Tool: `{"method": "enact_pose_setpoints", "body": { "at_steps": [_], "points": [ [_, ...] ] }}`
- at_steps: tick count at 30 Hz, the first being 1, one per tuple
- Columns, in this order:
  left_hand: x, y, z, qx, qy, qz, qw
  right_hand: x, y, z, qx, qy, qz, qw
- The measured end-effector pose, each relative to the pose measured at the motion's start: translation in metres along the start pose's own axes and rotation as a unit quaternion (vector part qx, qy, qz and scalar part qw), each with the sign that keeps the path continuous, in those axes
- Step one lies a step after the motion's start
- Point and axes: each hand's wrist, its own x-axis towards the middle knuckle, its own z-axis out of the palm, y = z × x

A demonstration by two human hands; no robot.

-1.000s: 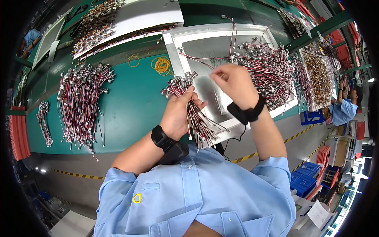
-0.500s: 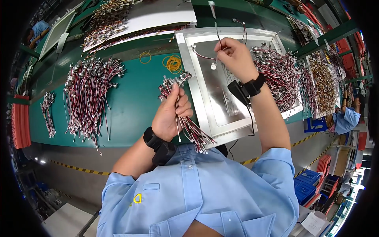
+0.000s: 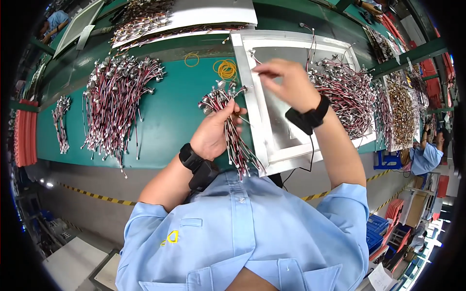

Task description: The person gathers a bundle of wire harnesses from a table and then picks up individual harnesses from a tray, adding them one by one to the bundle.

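My left hand (image 3: 213, 133) is closed around a bundle of thin wire cables (image 3: 236, 148) in red, black and white. White connectors fan out above the thumb, and the loose ends hang down beside a metal tray. My right hand (image 3: 289, 86) is over the tray's left part, its fingers smeared by motion; whether anything is between them I cannot make out. A silver-framed tray (image 3: 262, 138) lies under it, with a large heap of similar cables (image 3: 344, 99) at its right side. One loose cable (image 3: 253, 54) lies by the tray's upper left corner.
On the green table (image 3: 179, 106), a big cable bundle (image 3: 119, 102) lies left, with a small bundle (image 3: 61, 123) beyond. Yellow rubber bands (image 3: 225, 70) sit near the tray. More cables (image 3: 145, 22) lie on a white board behind. Another person (image 3: 424, 155) works at far right.
My right hand has moved left and slightly down, toward the bundle; the cable that dangled from its fingers no longer shows there. My left hand keeps the bundle, its fingers shifted and the bundle more upright.
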Motion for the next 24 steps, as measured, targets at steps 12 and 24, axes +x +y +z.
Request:
{"method": "enact_pose_setpoints", "body": {
  "at_steps": [12,24],
  "points": [
    [-0.006,0.008,-0.029,0.005,-0.034,0.007,0.999,0.001,0.039,0.01,-0.27,-0.044,0.184,0.944],
    [-0.005,0.004,-0.015,-0.031,-0.063,-0.011,0.997,0.004,0.102,0.008,-0.286,0.013,0.055,0.957]
  ]
}}
